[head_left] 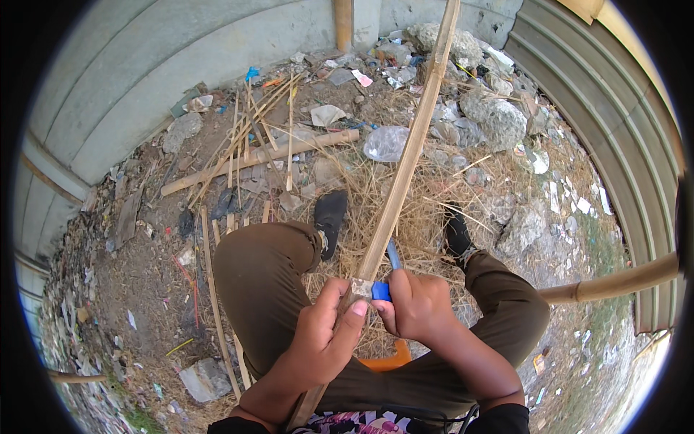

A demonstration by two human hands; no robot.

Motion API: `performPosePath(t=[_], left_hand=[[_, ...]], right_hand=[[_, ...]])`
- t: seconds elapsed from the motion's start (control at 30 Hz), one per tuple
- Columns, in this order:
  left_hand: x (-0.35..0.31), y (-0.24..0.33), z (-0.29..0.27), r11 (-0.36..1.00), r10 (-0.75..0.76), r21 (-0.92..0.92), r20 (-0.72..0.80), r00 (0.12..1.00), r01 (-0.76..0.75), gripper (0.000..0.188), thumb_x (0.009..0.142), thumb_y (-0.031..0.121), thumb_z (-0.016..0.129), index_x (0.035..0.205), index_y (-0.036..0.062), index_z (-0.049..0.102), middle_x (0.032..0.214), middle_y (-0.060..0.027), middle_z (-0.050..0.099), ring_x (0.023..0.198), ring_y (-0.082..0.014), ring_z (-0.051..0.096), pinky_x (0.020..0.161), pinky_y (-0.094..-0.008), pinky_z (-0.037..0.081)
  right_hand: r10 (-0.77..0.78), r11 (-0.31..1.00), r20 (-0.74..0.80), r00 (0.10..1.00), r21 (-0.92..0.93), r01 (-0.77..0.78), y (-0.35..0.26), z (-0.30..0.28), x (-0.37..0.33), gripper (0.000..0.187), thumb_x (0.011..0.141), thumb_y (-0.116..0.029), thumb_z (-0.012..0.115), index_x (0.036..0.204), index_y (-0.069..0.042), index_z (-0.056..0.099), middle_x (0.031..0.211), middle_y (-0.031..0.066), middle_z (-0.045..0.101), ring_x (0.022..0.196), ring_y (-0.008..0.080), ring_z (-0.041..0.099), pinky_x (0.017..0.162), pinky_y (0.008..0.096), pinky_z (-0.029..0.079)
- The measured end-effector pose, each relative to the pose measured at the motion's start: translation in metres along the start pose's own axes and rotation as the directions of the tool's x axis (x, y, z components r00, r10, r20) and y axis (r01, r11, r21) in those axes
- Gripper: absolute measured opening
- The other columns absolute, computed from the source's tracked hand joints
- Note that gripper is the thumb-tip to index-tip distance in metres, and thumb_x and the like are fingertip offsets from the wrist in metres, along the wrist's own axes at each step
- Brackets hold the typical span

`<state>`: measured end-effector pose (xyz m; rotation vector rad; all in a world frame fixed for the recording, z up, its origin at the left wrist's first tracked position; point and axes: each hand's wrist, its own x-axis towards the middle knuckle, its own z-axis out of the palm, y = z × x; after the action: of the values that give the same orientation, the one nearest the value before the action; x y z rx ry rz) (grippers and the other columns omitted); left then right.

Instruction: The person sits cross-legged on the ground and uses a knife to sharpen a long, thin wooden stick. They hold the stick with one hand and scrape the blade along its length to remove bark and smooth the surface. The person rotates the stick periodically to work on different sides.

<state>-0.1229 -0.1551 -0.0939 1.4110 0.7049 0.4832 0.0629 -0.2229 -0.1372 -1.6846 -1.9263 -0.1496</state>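
A long split bamboo strip [409, 155] runs from my lap up past the far wall, tilted to the right. My left hand [325, 334] is closed around its lower part, with the thumb lying over a pale joint. Just to the right, my right hand [421, 307] is closed on a knife with a blue handle [381, 291]. A narrow grey-blue length of the knife shows above that fist, beside the strip's right edge. My fingers hide the rest of it. Both hands are close together between my knees.
Thin bamboo sticks [238, 145] lie in a loose pile beyond my left knee, by a thick bamboo pole [260, 162]. Straw, litter and rocks [499, 119] cover the ground. A concrete wall [173, 58] and corrugated sheeting [600, 94] enclose the spot. Orange plastic [390, 358] shows beneath me.
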Motion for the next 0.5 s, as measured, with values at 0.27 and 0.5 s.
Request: performPosePath(t=[0.27, 0.5], left_hand=[[-0.002, 0.004, 0.004, 1.0, -0.005, -0.014, 0.047, 0.999, 0.006, 0.022, 0.106, 0.02, 0.048, 0.111, -0.0012, 0.046, 0.069, 0.0002, 0.05, 0.051, -0.002, 0.042, 0.043, -0.0208, 0.036], [-0.004, 0.005, 0.006, 0.999, -0.029, -0.012, 0.059, 0.998, 0.03, 0.022, 0.106, 0.02, 0.048, 0.113, -0.001, 0.047, 0.069, 0.0001, 0.049, 0.051, -0.0023, 0.042, 0.043, -0.0212, 0.036]], right_hand=[[-0.041, 0.998, -0.093, 0.995, -0.047, 0.036, 0.007, 0.001, 0.002, 0.045, 0.092, -0.049, 0.062, 0.078, -0.008, 0.05, 0.064, 0.0038, 0.046, 0.046, 0.02, 0.051, 0.042, 0.0335, 0.043], [-0.014, 0.993, -0.07, 0.997, -0.116, 0.005, 0.014, -0.004, 0.002, 0.048, 0.096, -0.051, 0.054, 0.078, -0.006, 0.05, 0.062, 0.0055, 0.048, 0.048, 0.0232, 0.053, 0.044, 0.0355, 0.042]])
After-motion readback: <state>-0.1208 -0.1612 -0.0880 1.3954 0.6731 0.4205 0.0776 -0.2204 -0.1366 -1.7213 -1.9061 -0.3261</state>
